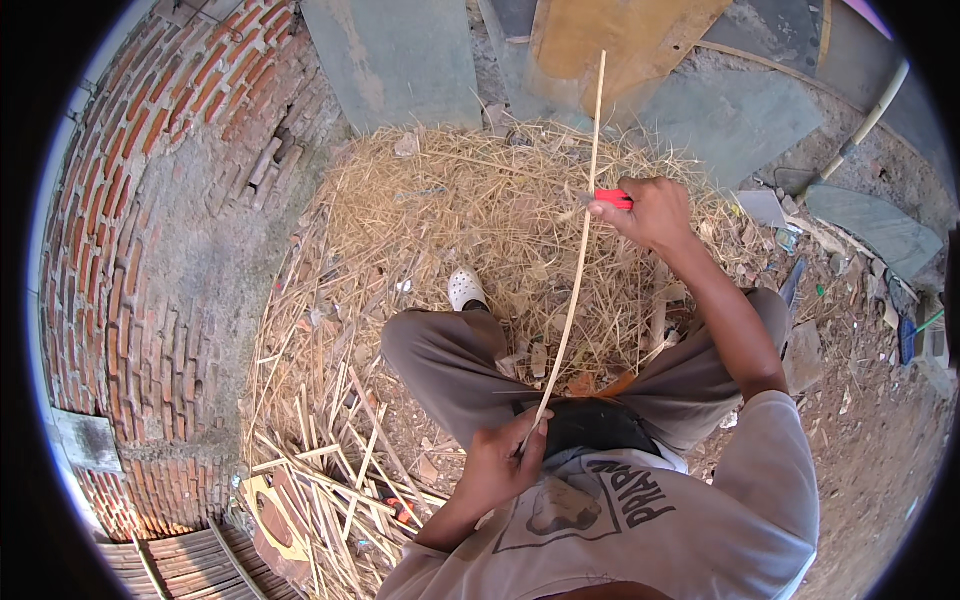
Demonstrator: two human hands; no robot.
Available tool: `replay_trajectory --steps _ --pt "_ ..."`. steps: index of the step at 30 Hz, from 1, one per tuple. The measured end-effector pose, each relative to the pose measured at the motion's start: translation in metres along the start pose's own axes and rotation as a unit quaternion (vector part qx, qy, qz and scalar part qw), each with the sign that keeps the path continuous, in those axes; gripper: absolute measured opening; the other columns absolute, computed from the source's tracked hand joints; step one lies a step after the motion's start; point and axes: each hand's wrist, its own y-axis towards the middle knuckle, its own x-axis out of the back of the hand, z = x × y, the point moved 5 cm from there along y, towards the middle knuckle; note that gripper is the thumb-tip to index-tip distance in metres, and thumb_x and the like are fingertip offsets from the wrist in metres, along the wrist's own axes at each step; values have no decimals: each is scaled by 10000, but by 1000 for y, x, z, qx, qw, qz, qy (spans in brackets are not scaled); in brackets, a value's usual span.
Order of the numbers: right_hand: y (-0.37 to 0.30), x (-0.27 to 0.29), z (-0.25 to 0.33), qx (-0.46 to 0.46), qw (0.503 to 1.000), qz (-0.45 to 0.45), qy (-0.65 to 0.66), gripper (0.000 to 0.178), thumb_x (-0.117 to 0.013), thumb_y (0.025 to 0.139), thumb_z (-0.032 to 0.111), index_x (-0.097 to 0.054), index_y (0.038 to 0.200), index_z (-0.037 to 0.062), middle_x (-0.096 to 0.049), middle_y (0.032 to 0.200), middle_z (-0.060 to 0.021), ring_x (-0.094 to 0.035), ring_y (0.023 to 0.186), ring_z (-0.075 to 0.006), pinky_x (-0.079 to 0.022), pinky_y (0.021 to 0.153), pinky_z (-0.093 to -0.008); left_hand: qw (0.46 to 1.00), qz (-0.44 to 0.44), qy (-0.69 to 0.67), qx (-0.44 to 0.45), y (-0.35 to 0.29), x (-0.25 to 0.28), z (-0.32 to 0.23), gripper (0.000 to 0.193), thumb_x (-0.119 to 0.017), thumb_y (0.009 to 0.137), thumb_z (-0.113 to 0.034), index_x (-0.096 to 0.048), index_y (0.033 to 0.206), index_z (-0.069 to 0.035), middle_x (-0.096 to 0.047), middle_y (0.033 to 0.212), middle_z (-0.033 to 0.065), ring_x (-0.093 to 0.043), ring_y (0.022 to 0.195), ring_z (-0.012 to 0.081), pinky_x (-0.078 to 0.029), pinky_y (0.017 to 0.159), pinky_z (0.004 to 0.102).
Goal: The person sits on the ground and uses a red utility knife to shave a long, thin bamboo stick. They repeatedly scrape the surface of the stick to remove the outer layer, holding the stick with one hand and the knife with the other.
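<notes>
A long, thin, pale bamboo strip [577,285] runs upward from my lap, slightly bowed, its far end past the heap of shavings. Close to my body, my left hand [500,465] pinches the strip's near end between thumb and fingers. Farther out, my right hand [655,212] is closed round a knife with a red handle [613,199]. The knife's short blade lies against the strip, and my right thumb is beside it. Under the near end of the strip, a black pad [600,427] covers my lap between my bent legs.
Straw-like shavings [430,220] cover the ground before me, around a white clog [466,288] on my foot. Many cut strips [345,470] lie in a pile at the lower left. A brick wall [130,270] stands left; grey sheets [400,65] and a brown board [610,50] lie beyond.
</notes>
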Motion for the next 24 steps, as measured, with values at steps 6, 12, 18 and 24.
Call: replay_trajectory --steps 6,12,18,24 --pt "29 16 -84 -214 974 24 71 821 -357 853 791 -711 729 61 -614 572 -144 -658 633 -339 -500 606 -449 994 42 -99 30 -35 -4 12 180 -572 961 -103 -667 1076 -3 -559 576 47 -499 509 66 -405 492 255" --pt "-29 -11 26 -39 946 89 310 608 -626 850 615 -631 697 26 -535 545 -72 -558 520 -216 -439 506 -355 980 12 -192 41 -15 -16 37 281 -442 1039 -182 -652 1083 0 -425 537 -59 -363 489 18 -303 464 210" --pt "-38 -26 48 -126 831 149 520 315 -720 894 299 -566 740 72 -474 612 62 -413 567 -33 -339 518 -234 939 64 -329 77 2 -30 52 280 -441 1045 -215 -628 1085 -10 -491 562 -20 -429 456 37 -336 440 202" --pt "-48 -35 68 -131 803 174 555 394 -706 887 412 -596 758 56 -501 589 26 -476 513 -70 -397 478 -282 938 24 -344 30 71 -35 26 268 -468 1037 -197 -615 1131 6 -460 576 -40 -394 465 16 -318 446 186"
